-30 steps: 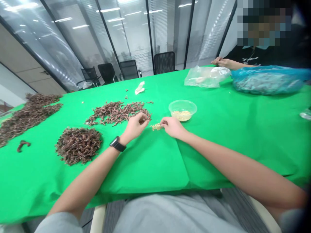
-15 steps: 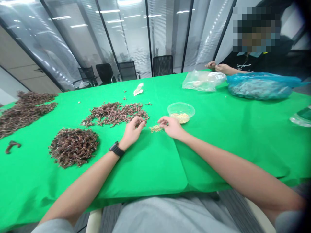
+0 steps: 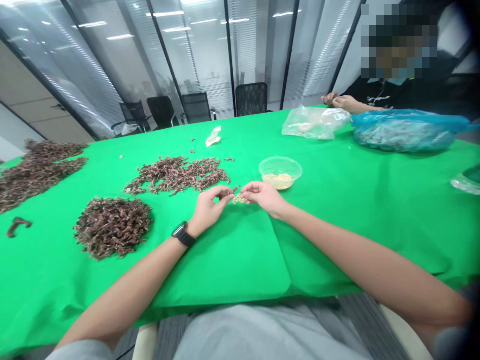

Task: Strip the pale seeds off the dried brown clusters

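My left hand (image 3: 212,206) is closed in a pinch, with a small dried brown piece (image 3: 236,189) showing at its fingertips. Facing it, my right hand (image 3: 267,199) is pinched too; whatever lies between its fingertips is too small to make out. Just below the fingertips, a little heap of pale yellow grains (image 3: 239,199) rests on the green cloth. Behind my right hand stands a clear plastic bowl (image 3: 280,165) with similar grains in its bottom. A loose spread of dried brown pieces (image 3: 176,175) lies beyond my left hand.
A rounded brown pile (image 3: 113,227) sits left of my left forearm, with larger piles (image 3: 33,175) at the far left. Across the green-covered table (image 3: 356,210) lie a clear bag (image 3: 315,123), a full blue bag (image 3: 408,132) and a crumpled wrapper (image 3: 213,136). Another person's hands (image 3: 339,101) show behind the bags.
My left hand has moved right, closer to my right hand, and a brown piece now shows at its fingertips. My right hand stays nearly in place above the grains.
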Action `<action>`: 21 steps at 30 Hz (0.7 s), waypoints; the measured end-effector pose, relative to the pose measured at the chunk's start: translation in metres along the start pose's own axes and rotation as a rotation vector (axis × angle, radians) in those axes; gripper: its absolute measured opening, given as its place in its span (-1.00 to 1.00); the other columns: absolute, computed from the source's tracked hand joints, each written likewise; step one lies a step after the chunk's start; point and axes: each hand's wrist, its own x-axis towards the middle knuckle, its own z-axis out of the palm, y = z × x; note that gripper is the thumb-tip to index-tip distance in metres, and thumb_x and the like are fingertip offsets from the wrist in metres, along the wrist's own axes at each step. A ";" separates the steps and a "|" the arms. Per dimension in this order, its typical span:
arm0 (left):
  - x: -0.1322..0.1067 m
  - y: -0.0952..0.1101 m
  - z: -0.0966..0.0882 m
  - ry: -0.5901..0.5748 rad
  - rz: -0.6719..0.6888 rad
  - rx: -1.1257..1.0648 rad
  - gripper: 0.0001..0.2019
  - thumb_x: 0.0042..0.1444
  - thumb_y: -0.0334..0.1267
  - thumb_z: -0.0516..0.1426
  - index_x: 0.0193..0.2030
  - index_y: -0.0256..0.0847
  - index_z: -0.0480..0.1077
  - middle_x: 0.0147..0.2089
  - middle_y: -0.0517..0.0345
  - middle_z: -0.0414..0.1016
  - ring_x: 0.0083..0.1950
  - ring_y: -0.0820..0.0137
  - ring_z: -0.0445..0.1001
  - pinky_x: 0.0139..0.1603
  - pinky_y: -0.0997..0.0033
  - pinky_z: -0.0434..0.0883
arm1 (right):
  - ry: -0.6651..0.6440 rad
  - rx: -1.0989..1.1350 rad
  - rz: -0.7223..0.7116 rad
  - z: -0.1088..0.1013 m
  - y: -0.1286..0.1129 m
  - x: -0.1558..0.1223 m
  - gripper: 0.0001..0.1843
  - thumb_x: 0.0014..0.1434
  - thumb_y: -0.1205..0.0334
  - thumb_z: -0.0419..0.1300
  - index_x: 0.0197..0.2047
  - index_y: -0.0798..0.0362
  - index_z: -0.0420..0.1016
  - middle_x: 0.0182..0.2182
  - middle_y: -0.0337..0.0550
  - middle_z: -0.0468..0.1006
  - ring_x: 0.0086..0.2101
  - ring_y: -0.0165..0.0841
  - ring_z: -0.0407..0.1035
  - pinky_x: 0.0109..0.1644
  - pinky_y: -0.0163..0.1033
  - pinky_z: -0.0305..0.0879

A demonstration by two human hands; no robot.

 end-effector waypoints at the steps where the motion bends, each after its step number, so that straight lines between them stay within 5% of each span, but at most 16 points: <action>1: 0.000 0.000 0.000 0.010 0.016 0.001 -0.85 0.21 -0.17 0.25 -0.22 -0.20 0.54 -0.30 0.15 0.56 -0.30 0.42 0.46 -0.19 0.40 0.42 | -0.011 -0.005 -0.005 0.000 0.000 0.000 -0.71 -0.08 0.15 0.45 -0.33 0.11 0.55 -0.46 -0.20 0.59 -0.43 -0.45 0.42 -0.30 -0.32 0.38; 9: 0.001 0.003 0.000 -0.038 -0.073 -0.024 -0.82 0.25 -0.15 0.19 -0.15 -0.19 0.52 -0.11 0.04 0.64 -0.08 0.29 0.58 0.04 0.28 0.47 | -0.048 -0.181 -0.082 0.003 -0.002 -0.001 -0.76 0.10 0.09 0.30 -0.38 0.10 0.44 -0.49 -0.21 0.54 -0.51 -0.47 0.35 -0.39 -0.34 0.34; 16: 0.002 -0.003 -0.001 0.026 -0.149 0.180 -0.82 0.28 -0.12 0.13 -0.20 -0.18 0.44 -0.36 0.17 0.56 -0.34 0.40 0.47 -0.24 0.42 0.37 | -0.041 -0.428 -0.254 0.012 -0.008 -0.014 -0.89 0.21 0.25 0.14 -0.35 0.07 0.41 -0.43 -0.21 0.54 -0.47 -0.45 0.34 -0.39 -0.36 0.28; 21: 0.001 -0.011 0.000 -0.005 -0.256 0.126 -0.77 0.29 -0.06 0.11 -0.19 -0.18 0.41 -0.46 0.20 0.53 -0.45 0.40 0.44 -0.37 0.44 0.30 | -0.177 -0.505 -0.305 0.025 -0.014 -0.027 -0.90 0.24 0.32 0.15 -0.32 0.07 0.46 -0.47 -0.28 0.47 -0.45 -0.46 0.31 -0.34 -0.35 0.20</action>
